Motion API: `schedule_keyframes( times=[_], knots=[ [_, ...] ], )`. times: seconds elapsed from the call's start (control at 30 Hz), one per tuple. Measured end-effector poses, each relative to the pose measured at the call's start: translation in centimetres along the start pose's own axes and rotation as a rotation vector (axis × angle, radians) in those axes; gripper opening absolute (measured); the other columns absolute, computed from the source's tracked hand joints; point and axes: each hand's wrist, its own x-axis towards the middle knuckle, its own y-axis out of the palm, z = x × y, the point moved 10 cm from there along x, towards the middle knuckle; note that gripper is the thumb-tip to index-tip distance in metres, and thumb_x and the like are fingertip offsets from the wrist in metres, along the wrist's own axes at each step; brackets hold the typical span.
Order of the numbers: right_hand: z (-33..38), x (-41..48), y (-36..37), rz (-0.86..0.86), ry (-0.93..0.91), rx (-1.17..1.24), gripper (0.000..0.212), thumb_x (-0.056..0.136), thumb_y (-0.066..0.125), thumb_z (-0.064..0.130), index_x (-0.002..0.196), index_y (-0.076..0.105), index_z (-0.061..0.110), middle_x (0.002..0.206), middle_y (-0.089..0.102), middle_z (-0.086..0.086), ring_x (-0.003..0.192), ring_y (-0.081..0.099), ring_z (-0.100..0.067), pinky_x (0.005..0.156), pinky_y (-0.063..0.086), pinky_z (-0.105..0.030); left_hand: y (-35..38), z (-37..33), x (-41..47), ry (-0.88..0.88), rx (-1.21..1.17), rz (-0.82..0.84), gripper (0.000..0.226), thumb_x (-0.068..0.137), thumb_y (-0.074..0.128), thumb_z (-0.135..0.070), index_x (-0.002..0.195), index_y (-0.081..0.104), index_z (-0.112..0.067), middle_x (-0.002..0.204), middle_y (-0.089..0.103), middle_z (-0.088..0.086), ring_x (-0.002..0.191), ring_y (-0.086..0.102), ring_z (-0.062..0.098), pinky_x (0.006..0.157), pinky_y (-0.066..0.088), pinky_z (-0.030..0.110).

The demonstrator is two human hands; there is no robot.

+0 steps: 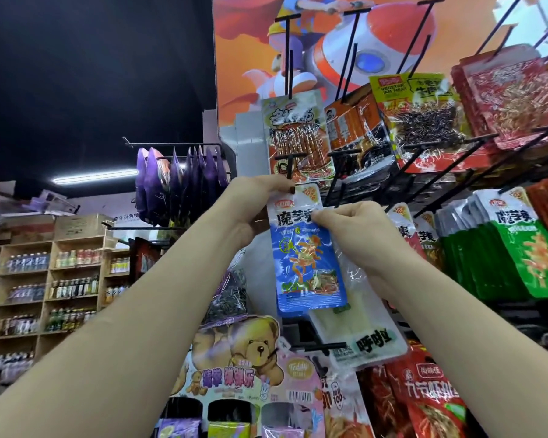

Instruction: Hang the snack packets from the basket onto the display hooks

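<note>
Both hands hold the blue packet (pixel 307 263) up at a black hook (pixel 288 167) — the left hand (pixel 250 210) pinches its top corner, the right hand (pixel 358 229) pinches its side.

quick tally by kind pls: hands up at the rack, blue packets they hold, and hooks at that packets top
hands: 2, left hand and right hand
blue packet, pinched by both: 1
hook at its top edge: 1
total: 4
</note>
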Motion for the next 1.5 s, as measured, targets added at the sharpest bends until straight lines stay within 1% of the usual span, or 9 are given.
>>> schedule_keyframes(
  times=[0.17, 0.27, 0.47, 0.63, 0.87, 1.1, 1.2, 1.33, 1.5],
  knots=[
    [-0.6, -0.3, 0.0, 0.027, -0.031, -0.12, 0.034, 0.088, 0.064, 0.023, 0.084, 0.068, -0.011, 0.095, 0.068, -0.028, 0.068, 0.058, -0.022, 0.071, 0.052, -0.036, -1.5, 1.0, 0.3, 0.171, 0.12, -0.024, 0.009, 0.085, 0.069, -0.01, 0.091, 0.064, -0.014, 0.077, 0.066, 0.001, 0.058, 0.061, 0.005, 0.052, 0.049, 0.015],
    [0.4, -1.3, -1.8, 0.051, -0.112, -0.156, 0.013, 0.083, 0.065, 0.004, 0.082, 0.074, 0.014, 0.082, 0.073, -0.01, 0.068, 0.057, -0.018, 0.061, 0.047, -0.026, -1.5, 1.7, -0.5, 0.282, 0.234, 0.025, 0.039, 0.079, 0.077, -0.014, 0.108, 0.053, -0.023, 0.098, 0.058, 0.005, 0.08, 0.063, 0.016, 0.072, 0.056, 0.031],
    [1.8, -2.9, -5.5, -0.009, -0.245, -0.169, 0.049, 0.083, 0.054, -0.012, 0.11, 0.069, 0.026, 0.116, 0.065, 0.01, 0.049, 0.058, -0.027, 0.05, 0.057, -0.035, 0.0, 1.9, -0.8, 0.382, 0.307, 0.093, 0.042, 0.078, 0.076, -0.005, 0.093, 0.051, -0.036, 0.109, 0.065, 0.017, 0.096, 0.066, 0.034, 0.085, 0.056, 0.05],
    [1.5, -3.4, -6.7, -0.056, -0.268, -0.054, 0.058, 0.078, 0.051, -0.015, 0.116, 0.068, 0.027, 0.122, 0.066, 0.003, 0.087, 0.056, -0.061, 0.066, 0.049, -0.07, -1.2, 2.9, 0.7, 0.416, 0.432, -0.043, 0.037, 0.08, 0.074, -0.006, 0.107, 0.064, -0.03, 0.107, 0.07, 0.006, 0.099, 0.066, 0.027, 0.09, 0.053, 0.049],
    [-1.2, -3.9, -5.8, 0.017, -0.152, 0.129, 0.066, 0.078, 0.052, -0.023, 0.123, 0.06, 0.025, 0.116, 0.069, -0.001, 0.097, 0.069, -0.017, 0.082, 0.058, -0.038, -1.4, 2.5, -0.1, 0.526, 0.75, -0.222, 0.044, 0.078, 0.078, -0.025, 0.12, 0.065, -0.025, 0.111, 0.041, 0.001, 0.105, 0.048, 0.02, 0.1, 0.04, 0.029],
    [-0.9, -5.1, -4.9, 0.074, -0.169, 0.205, 0.077, 0.079, 0.05, -0.026, 0.134, 0.048, 0.028, 0.118, 0.068, 0.003, 0.103, 0.068, -0.017, 0.088, 0.056, -0.044, -0.5, 4.0, 0.0, 0.417, 0.752, -0.089, 0.054, 0.08, 0.076, -0.033, 0.128, 0.05, -0.028, 0.111, 0.051, -0.012, 0.1, 0.051, 0.015, 0.082, 0.037, 0.022],
    [-0.3, -6.3, -5.0, 0.077, -0.211, 0.173, 0.078, 0.079, 0.052, -0.024, 0.137, 0.047, 0.028, 0.124, 0.065, 0.006, 0.106, 0.066, -0.01, 0.082, 0.057, -0.032, -1.0, 4.1, -0.6, 0.387, 0.779, -0.134, 0.063, 0.079, 0.075, -0.038, 0.132, 0.043, -0.029, 0.121, 0.05, -0.003, 0.112, 0.048, 0.021, 0.097, 0.038, 0.031],
    [0.1, -8.2, -5.6, 0.092, -0.239, 0.187, 0.076, 0.081, 0.053, -0.023, 0.14, 0.046, 0.026, 0.125, 0.064, 0.006, 0.109, 0.065, -0.01, 0.08, 0.056, -0.027, -2.0, 0.9, -6.2, 0.571, 0.532, -0.305, 0.02, 0.091, 0.059, -0.031, 0.11, 0.059, -0.026, 0.099, 0.057, -0.006, 0.097, 0.053, 0.017, 0.087, 0.043, 0.034],
    [0.5, -10.2, -5.7, 0.129, -0.222, 0.213, 0.082, 0.081, 0.053, -0.024, 0.134, 0.044, 0.038, 0.123, 0.066, 0.002, 0.102, 0.069, -0.022, 0.083, 0.058, -0.045, 5.0, 1.8, -9.2, 0.311, 0.224, 0.206, 0.022, 0.089, 0.066, -0.032, 0.105, 0.068, -0.016, 0.088, 0.073, -0.002, 0.076, 0.068, 0.017, 0.062, 0.054, 0.035]
  ],
)
